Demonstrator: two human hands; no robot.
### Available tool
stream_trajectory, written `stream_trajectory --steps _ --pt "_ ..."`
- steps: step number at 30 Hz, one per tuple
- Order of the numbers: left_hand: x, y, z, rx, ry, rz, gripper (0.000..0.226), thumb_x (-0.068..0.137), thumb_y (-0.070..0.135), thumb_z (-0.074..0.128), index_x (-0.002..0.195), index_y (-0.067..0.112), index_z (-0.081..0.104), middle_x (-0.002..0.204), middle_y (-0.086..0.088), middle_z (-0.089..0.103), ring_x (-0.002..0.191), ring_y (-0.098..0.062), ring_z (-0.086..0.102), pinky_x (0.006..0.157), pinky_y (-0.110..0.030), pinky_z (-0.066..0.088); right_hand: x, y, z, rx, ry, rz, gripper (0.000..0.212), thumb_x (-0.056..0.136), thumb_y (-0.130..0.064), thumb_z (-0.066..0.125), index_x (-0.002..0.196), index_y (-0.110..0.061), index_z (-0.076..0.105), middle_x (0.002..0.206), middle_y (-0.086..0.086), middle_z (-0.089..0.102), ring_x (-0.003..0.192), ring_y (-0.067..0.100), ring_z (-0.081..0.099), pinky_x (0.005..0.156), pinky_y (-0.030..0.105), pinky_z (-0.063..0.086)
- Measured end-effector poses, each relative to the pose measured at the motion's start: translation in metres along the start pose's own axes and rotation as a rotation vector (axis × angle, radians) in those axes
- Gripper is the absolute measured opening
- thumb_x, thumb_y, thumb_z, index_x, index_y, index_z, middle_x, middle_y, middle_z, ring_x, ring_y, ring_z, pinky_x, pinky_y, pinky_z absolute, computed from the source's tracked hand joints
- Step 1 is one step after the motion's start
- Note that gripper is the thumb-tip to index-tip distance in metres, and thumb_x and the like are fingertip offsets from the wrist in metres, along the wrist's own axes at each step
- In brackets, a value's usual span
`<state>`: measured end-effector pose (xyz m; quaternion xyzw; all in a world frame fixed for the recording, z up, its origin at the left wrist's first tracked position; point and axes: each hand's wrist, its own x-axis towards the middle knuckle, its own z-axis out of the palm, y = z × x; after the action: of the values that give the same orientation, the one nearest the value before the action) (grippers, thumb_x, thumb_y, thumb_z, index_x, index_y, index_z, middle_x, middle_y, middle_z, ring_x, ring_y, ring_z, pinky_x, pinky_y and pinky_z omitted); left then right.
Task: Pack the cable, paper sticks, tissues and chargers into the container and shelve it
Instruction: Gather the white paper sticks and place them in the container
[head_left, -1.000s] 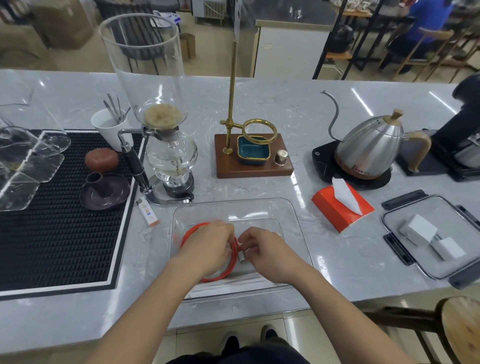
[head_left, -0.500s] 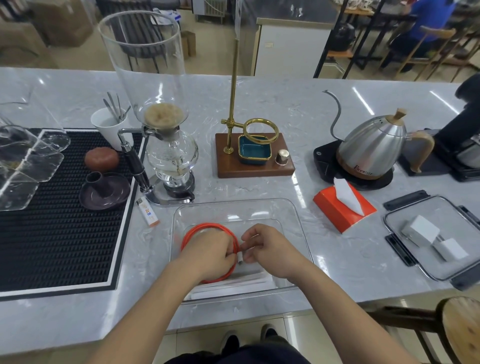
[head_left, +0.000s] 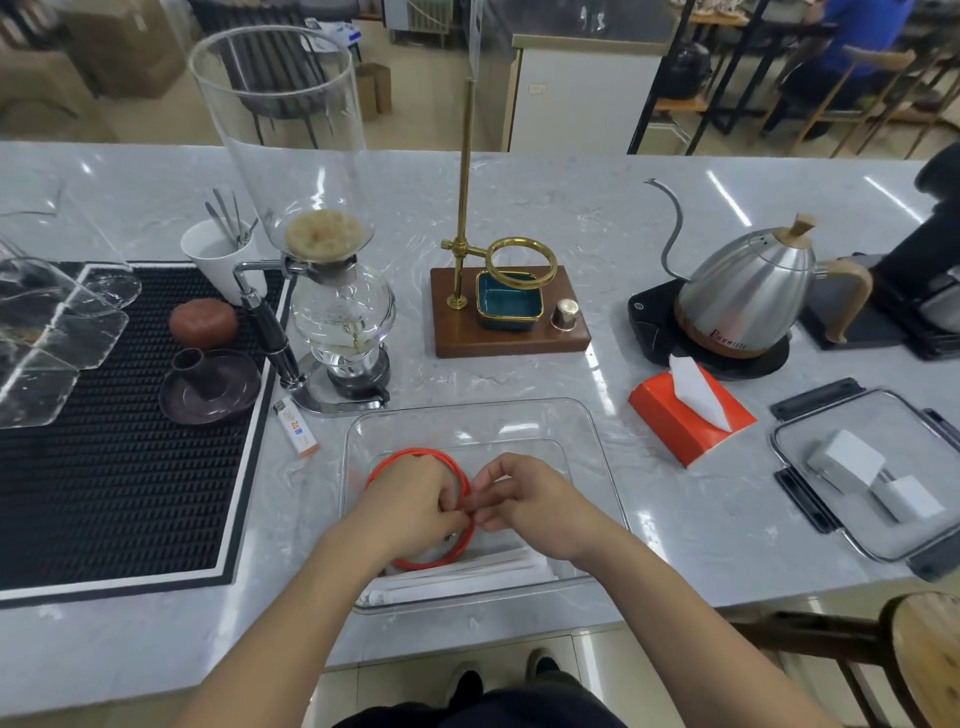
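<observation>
A long grey marble worktop (head_left: 623, 218) runs across a café-like room, with chairs and tables beyond its far edge. At the near edge, about midway along, sits the clear plastic container (head_left: 597, 447), and both hands are down inside it. The left hand (head_left: 415, 501) and the right hand (head_left: 530, 499) meet over the coiled orange cable (head_left: 415, 454), fingers curled and pinching it where the loop closes; whether they are tucking an end or only steadying the coil cannot be told. White paper sticks (head_left: 467, 574) already lie along the container's near wall, under the coil. The step in hand looks like settling the cable flat in the container. Not yet packed are the orange tissue pack (head_left: 675, 426), lying to the right of the container, and the two white chargers (head_left: 878, 478), which rest on the container's lid (head_left: 810, 431) at the worktop's right end. The next move likely calls for letting go of the coil so that it does not spring open, then reaching right for the tissues. The siphon coffee maker (head_left: 337, 312) stands just behind the container's far left corner.
</observation>
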<state>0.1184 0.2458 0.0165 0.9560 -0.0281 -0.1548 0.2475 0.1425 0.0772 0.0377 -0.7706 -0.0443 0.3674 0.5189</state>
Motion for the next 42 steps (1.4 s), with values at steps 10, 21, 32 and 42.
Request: stream_trajectory --steps 10,21,32,42 --pt "-0.0017 0.0051 -0.0044 -0.01 -0.006 -0.069 0.019 0.065 0.022 0.08 0.057 0.02 0.062 0.052 0.012 0.056 0.063 -0.01 0.06 0.065 -0.025 0.048 0.0026 0.0028 -0.0029 0.034 0.033 0.032 0.029 0.085 0.016 0.052 0.092 -0.012 0.053 0.101 0.013 0.062 0.08 0.022 0.065 0.074 0.025 0.058" --pt "-0.0003 0.0062 -0.0026 -0.047 -0.089 -0.134 0.008 0.069 0.009 0.077 0.075 0.012 0.072 0.074 0.002 0.075 0.075 -0.015 0.07 0.07 -0.028 0.056 0.0018 -0.0005 -0.0018 0.118 -0.011 0.066 0.028 0.089 0.017 0.039 0.095 -0.008 0.05 0.101 0.019 0.06 0.083 0.025 0.064 0.082 0.028 0.057" --pt "-0.0024 0.0077 -0.0032 -0.088 -0.087 -0.145 0.014 0.068 0.004 0.067 0.078 0.013 0.073 0.076 0.002 0.074 0.067 -0.011 0.064 0.055 -0.018 0.046 0.0019 -0.0071 -0.0019 0.267 -0.067 0.156 0.022 0.092 0.01 0.047 0.081 -0.008 0.056 0.079 0.011 0.064 0.075 0.021 0.065 0.081 0.029 0.057" --pt "-0.003 0.0082 -0.0033 -0.117 -0.09 -0.131 0.02 0.069 0.004 0.067 0.078 0.023 0.065 0.072 0.007 0.067 0.067 -0.009 0.06 0.052 -0.013 0.038 0.0034 -0.005 0.002 0.251 -0.019 0.192 0.016 0.092 0.006 0.051 0.093 -0.009 0.051 0.087 0.014 0.063 0.085 0.028 0.061 0.087 0.036 0.055"
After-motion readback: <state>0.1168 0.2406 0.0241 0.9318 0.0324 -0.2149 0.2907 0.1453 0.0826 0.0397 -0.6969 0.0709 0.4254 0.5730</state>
